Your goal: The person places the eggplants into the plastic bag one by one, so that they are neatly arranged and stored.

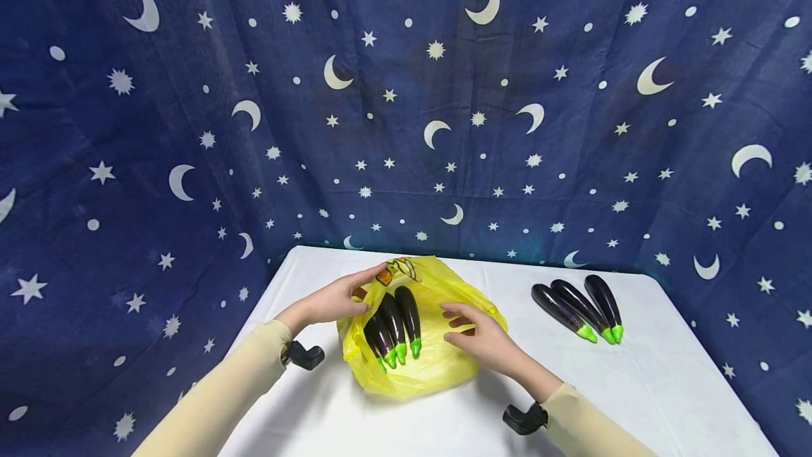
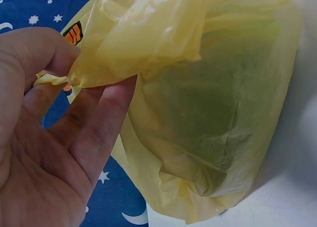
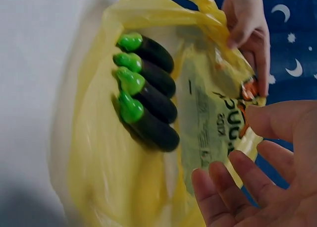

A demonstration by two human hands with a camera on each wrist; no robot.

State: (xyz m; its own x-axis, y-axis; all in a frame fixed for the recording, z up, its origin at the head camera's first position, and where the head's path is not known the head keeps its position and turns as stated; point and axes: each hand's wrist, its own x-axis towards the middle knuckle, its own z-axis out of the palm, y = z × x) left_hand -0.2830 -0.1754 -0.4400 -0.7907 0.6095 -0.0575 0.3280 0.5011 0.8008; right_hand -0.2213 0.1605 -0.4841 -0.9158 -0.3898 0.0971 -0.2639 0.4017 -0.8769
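A yellow plastic bag (image 1: 444,372) lies with its mouth open toward me in the head view. Several dark purple eggplants (image 1: 409,310) with bright green stem ends rest side by side inside it, toward its left. My left hand (image 1: 333,300) pinches the bag's left rim between thumb and fingers; in the left wrist view the gathered plastic (image 2: 99,73) shows at the fingertips. My right hand (image 1: 483,340) is over the right side of the opening, fingers spread and loosely bent, holding nothing. The right wrist view shows its fingertips (image 3: 218,170) in front of the bag's printed side.
Three more eggplants (image 1: 574,307) lie together on the white-covered table (image 1: 660,372), right of the bag. A dark blue curtain (image 1: 406,104) with moons and stars hangs behind and at both sides. A black wrist device (image 1: 525,418) sits on each forearm.
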